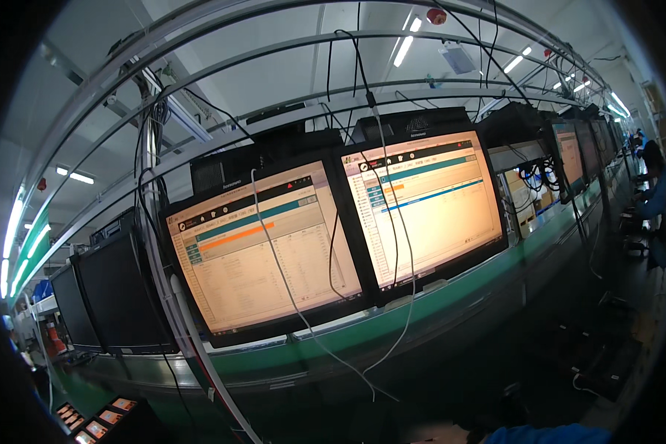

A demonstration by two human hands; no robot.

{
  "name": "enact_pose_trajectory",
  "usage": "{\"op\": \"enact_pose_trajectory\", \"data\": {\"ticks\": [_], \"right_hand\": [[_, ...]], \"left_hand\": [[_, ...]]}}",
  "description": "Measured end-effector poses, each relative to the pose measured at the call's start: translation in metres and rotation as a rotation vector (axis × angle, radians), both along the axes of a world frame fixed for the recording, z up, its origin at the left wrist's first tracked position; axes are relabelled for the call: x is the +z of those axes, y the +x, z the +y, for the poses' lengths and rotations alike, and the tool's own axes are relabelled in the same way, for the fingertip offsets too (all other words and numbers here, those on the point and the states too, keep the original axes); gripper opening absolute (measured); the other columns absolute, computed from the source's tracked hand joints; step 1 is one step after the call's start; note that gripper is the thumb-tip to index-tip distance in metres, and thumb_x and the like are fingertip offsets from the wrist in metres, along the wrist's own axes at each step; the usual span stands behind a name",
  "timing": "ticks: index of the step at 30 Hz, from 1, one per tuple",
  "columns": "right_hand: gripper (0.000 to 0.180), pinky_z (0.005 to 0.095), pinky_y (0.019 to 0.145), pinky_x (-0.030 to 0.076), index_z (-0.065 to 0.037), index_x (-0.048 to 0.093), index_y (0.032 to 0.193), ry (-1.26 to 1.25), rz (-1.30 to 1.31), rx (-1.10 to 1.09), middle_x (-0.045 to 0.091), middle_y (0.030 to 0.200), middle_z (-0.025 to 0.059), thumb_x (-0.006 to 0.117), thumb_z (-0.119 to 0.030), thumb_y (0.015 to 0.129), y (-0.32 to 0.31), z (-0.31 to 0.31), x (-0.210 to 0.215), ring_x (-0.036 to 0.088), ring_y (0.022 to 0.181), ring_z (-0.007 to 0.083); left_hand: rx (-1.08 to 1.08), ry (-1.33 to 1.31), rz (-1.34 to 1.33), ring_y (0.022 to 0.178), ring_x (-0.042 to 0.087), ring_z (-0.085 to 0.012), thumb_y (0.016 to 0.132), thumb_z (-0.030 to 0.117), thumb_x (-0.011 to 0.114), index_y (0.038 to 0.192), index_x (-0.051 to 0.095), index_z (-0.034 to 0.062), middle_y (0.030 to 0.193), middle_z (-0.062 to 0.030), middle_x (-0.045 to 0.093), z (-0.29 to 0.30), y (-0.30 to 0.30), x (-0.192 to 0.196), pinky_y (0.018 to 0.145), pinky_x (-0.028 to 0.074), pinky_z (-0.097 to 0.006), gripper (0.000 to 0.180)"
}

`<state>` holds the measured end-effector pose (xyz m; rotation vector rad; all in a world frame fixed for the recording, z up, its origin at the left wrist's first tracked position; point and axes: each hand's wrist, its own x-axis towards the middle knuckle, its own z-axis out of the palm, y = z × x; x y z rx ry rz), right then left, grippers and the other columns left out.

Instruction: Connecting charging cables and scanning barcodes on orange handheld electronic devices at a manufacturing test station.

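Cable (288,296) slants lengthwise down and rightward; I cannot tell what the hands (438,434) hold.

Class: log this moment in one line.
left hand: not visible | right hand: lower edge, grip unclear | brightest monitor: screen lit | pale cable: hanging before it

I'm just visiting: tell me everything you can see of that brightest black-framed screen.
The bright, black-framed flat monitor is switched on, glowing cream to pale orange. A dark strip with white icons crosses its top; below are a teal bar, a small orange mark and a thin blue stripe. The frame looks like plastic. It stands beside a dimmer lit monitor on its left. A thin pale cable hangs in front; whether they touch is unclear.
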<state>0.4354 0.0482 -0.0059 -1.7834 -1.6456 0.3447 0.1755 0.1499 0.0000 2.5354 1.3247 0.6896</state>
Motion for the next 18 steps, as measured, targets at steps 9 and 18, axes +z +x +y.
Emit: {"op": "enact_pose_trajectory", "data": {"ticks": [9,18], "right_hand": [[0.052,0.0503,0.076,0.054,-0.007,0.067,0.087,-0.03,-0.023,-0.048,0.071,0.092,0.0205,0.063,-0.059,0.087,0.0,0.003,-0.008,0.068,0.089,0.0408],[0.054,0.051,0.076,0.054,-0.008,0.068,0.09,-0.046,-0.071,-0.066,0.072,0.093,0.0193,0.061,-0.062,0.087,-0.007,0.002,0.0,0.068,0.09,0.0402]], "left_hand": [[-0.043,-0.083,0.026,0.091,0.069,-0.0428,0.09,0.074,0.04,0.092,0.075,0.0084,0.092,-0.0229,0.072,-0.014,-0.002,0.023,0.081,0.052,-0.052,0.075],[0.018,-0.048,0.046,0.093,0.069,-0.0421,0.091,0.072,0.04,0.094,0.076,0.0067,0.094,-0.0232,0.071,0.003,-0.002,-0.002,0.083,0.052,-0.051,0.075]]}}
